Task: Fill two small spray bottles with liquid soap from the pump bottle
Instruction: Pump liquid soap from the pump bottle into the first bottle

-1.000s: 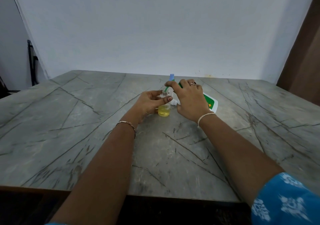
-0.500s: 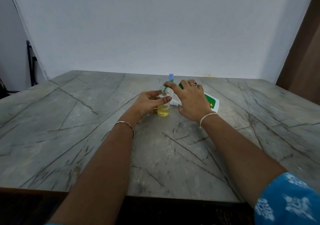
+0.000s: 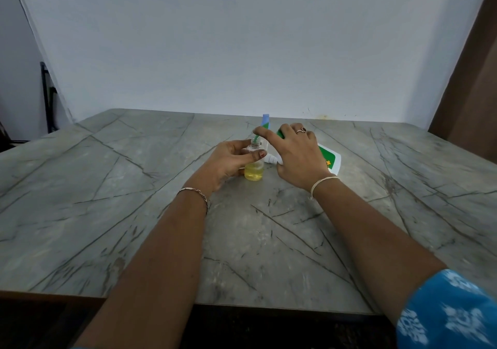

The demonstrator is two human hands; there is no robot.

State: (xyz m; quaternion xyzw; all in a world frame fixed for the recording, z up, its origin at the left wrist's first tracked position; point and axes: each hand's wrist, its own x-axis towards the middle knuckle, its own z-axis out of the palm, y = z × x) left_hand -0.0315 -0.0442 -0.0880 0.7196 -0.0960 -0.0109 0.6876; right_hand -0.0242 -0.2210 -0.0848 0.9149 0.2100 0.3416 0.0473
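Small bottle: a clear small bottle (image 3: 254,172) stands upright on the table (image 3: 134,187), just above the middle of the frame. Its lower part holds yellow liquid and its upper part looks clear.
Left hand: the left hand (image 3: 228,160) wraps the small bottle from the left, with the thumb lying across its front and the fingers curled behind.
Tube: a thin green tube with a pale blue top (image 3: 265,122) rises from the small bottle's mouth, tilted slightly to the right.
Right hand: the right hand (image 3: 298,155) lies over the pump bottle (image 3: 329,157), its fingers spread and bent across the top and its thumb low on the near side. Its forefinger reaches left and touches the green tube just above the small bottle's neck.
Pump bottle: it is green and white, right of centre, leaning to the left under the right hand. Only its lower right end with the label shows.
White spout: a white spout (image 3: 271,159) pokes out below the right hand, touching or just beside the small bottle's right side; I cannot tell which.
Worn things: a chain bracelet (image 3: 196,191) on the left wrist, a pale thread band (image 3: 321,183) on the right wrist, a ring (image 3: 301,130) on the right hand, and a blue patterned sleeve (image 3: 451,313) in the lower right corner.
Table: grey stone-look top with dark veins, filling the lower half of the frame.
Background: a plain pale wall (image 3: 242,39) across the upper half, with a brown panel (image 3: 473,79) at the right edge.
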